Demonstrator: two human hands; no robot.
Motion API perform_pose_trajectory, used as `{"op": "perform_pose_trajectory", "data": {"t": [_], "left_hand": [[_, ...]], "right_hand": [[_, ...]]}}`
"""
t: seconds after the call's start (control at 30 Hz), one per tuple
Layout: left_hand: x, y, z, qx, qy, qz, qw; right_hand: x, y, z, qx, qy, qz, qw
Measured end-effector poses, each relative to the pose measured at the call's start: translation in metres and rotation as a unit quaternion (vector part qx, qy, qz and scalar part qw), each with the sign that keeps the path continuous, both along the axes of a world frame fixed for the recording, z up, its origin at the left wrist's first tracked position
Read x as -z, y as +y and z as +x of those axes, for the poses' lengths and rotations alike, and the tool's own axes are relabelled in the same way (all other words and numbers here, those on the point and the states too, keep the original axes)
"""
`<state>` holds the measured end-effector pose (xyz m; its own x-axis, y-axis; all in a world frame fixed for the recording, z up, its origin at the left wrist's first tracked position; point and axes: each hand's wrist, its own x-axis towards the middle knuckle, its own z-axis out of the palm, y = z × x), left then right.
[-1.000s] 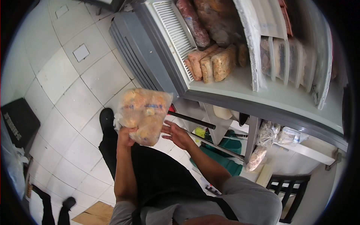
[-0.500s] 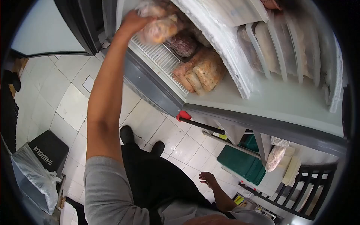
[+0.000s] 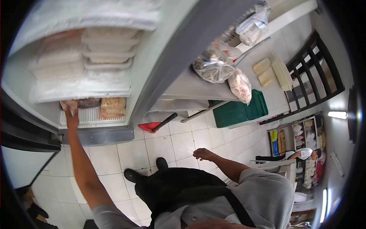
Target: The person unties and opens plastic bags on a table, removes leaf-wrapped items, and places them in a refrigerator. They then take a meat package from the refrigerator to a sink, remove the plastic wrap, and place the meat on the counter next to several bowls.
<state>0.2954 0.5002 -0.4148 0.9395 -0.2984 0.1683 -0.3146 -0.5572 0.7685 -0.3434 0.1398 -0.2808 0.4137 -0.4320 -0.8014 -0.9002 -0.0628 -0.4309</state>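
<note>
My left hand [image 3: 72,117] reaches into the bottom of an upright freezer [image 3: 103,136], its fingers closed round a bag of pinkish food [image 3: 69,103] at the left end of a white wire rack [image 3: 89,113]. Beside the bag lies a dark reddish packet [image 3: 89,102], partly under the frosted shelf. Orange-brown seasoned slabs [image 3: 112,107] rest at the rack's right end. My right hand [image 3: 203,154] hangs over the tiled floor with curled fingers and nothing in it.
Stacked tubs [image 3: 108,49] fill the shelf above. Right of the freezer are hanging bags [image 3: 214,68], a green bin [image 3: 242,110] and a red dustpan [image 3: 149,126]. Another person [image 3: 304,154] is at the far right, near stocked shelves. The freezer door [image 3: 26,166] stands open at the left.
The view has swung, so the freezer now appears farther left. My left hand and the bag are lower, at the rack's left end. My right hand's fingers have curled in.
</note>
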Motion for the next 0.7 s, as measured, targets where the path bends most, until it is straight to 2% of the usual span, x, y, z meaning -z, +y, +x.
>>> {"op": "perform_pose_trajectory", "data": {"t": [0.03, 0.07, 0.1, 0.13, 0.17, 0.2, 0.23, 0.27, 0.3, 0.33, 0.37, 0.4, 0.43, 0.5, 0.6, 0.63, 0.67, 0.7], "left_hand": [[-0.001, 0.014, -0.039, -0.051, 0.075, 0.011, 0.996], [-0.020, 0.025, -0.077, -0.080, 0.184, 0.094, 0.975], [0.089, 0.067, -0.093, -0.054, 0.026, 0.121, 0.991], [0.091, 0.087, -0.142, -0.034, 0.104, 0.197, 0.974], [0.121, 0.117, -0.180, 0.016, 0.200, 0.315, 0.928], [0.159, 0.153, -0.230, 0.069, 0.086, 0.365, 0.925], [0.153, 0.176, -0.284, 0.007, 0.232, 0.118, 0.966], [0.128, 0.188, -0.333, -0.076, 0.331, -0.146, 0.929], [0.124, 0.203, -0.388, -0.173, 0.456, -0.063, 0.871], [0.106, 0.208, -0.426, -0.199, 0.520, -0.041, 0.829], [0.088, 0.214, -0.461, -0.225, 0.581, -0.019, 0.782], [0.070, 0.210, -0.490, -0.273, 0.610, 0.016, 0.744], [0.060, 0.212, -0.513, -0.277, 0.626, -0.025, 0.728], [0.046, 0.205, -0.544, -0.255, 0.641, -0.025, 0.724], [0.034, 0.158, -0.554, -0.227, 0.653, 0.008, 0.722], [0.030, 0.144, -0.548, -0.216, 0.658, 0.019, 0.721], [0.036, 0.123, -0.542, -0.149, 0.645, 0.065, 0.747], [0.034, 0.108, -0.536, -0.004, 0.541, 0.102, 0.835]], "right_hand": [[-0.012, -0.001, 0.006, -0.036, -0.013, -0.023, 0.999], [0.029, -0.025, -0.015, -0.086, -0.119, -0.086, 0.985], [0.006, -0.025, -0.001, -0.071, -0.166, -0.124, 0.976], [-0.004, -0.027, 0.010, 0.021, -0.216, -0.157, 0.964], [-0.027, -0.036, 0.025, 0.046, -0.247, -0.210, 0.945], [-0.072, -0.038, 0.047, 0.031, -0.279, -0.282, 0.917], [-0.079, -0.056, 0.056, 0.088, -0.348, -0.310, 0.880], [-0.121, -0.060, 0.077, 0.147, -0.426, -0.276, 0.849], [-0.119, -0.100, 0.082, 0.041, -0.424, -0.433, 0.794], [-0.172, -0.103, 0.106, -0.028, -0.403, -0.537, 0.741], [-0.201, -0.116, 0.129, -0.027, -0.411, -0.559, 0.720], [-0.229, -0.126, 0.155, -0.041, -0.414, -0.608, 0.676], [-0.246, -0.137, 0.179, -0.054, -0.415, -0.655, 0.629], [-0.243, -0.167, 0.213, -0.063, -0.382, -0.683, 0.619], [-0.193, -0.191, 0.236, -0.075, -0.259, -0.722, 0.637], [-0.195, -0.187, 0.237, -0.086, -0.273, -0.697, 0.658], [-0.204, -0.184, 0.234, -0.097, -0.285, -0.673, 0.675], [-0.216, -0.179, 0.228, -0.108, -0.295, -0.649, 0.693]]}}
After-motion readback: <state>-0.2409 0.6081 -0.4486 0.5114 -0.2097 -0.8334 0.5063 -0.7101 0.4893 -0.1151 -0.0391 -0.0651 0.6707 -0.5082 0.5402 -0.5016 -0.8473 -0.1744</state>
